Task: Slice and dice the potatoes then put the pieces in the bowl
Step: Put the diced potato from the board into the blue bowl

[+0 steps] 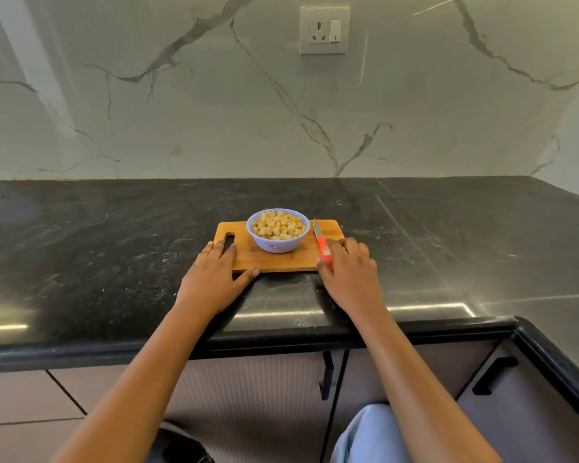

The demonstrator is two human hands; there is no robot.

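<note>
A light blue bowl (277, 243) full of diced potato pieces (279, 225) stands on the middle of a wooden cutting board (291, 260). A knife (322, 241) with a red handle lies along the board's right end, blade pointing away from me. My right hand (350, 274) is on the board's near right corner, and its thumb and forefinger hold the handle from either side. My left hand (214, 274) rests flat on the board's left end, fingers straight beside the handle slot and thumb along the front edge.
The board sits on a black stone counter (114, 248) near its front edge. A marble backsplash with a wall socket (325, 30) rises behind. Cabinet doors with black handles (493, 375) are below, and the counter turns a corner at the right.
</note>
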